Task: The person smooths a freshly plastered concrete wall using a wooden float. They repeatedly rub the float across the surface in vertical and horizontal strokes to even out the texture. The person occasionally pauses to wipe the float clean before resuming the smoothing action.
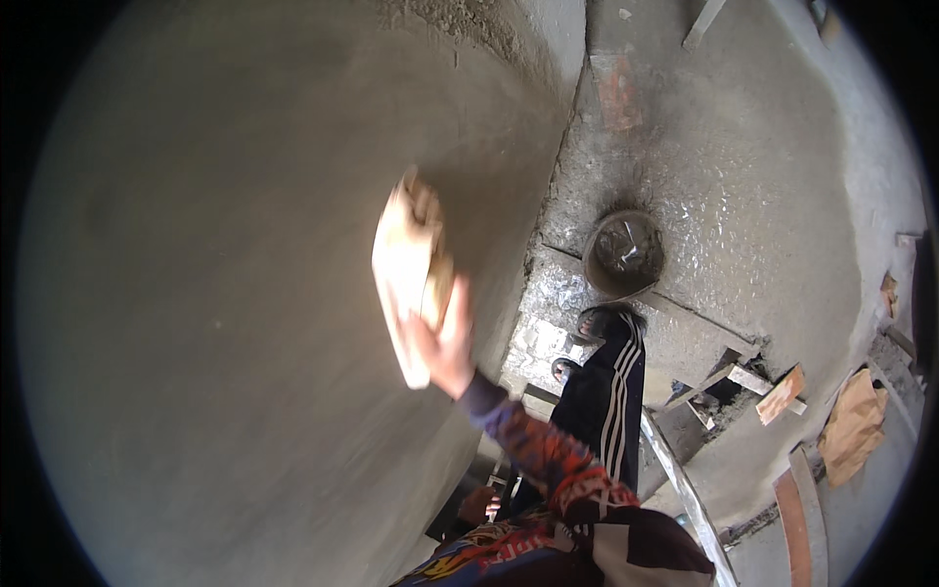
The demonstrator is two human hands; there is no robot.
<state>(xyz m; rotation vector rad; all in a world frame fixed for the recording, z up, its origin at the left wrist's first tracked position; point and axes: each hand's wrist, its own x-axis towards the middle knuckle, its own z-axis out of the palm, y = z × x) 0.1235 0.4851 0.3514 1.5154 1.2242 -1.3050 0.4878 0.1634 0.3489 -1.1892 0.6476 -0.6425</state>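
Note:
A wide wall of wet grey plaster fills the left side. My right hand is closed on a long, pale plastering float held against this wall. Motion and glare blur the float, and its handle is partly hidden by my fingers. Low down, close to my body, my left hand has curled fingers beside a dark, flat shape. What it grips, if anything, I cannot make out.
A round bucket with dark, wet contents stands on the splashed floor near my feet. To the right lie wood scraps beside a hole in the floor, a crumpled brown paper bag and a long, pale metal bar.

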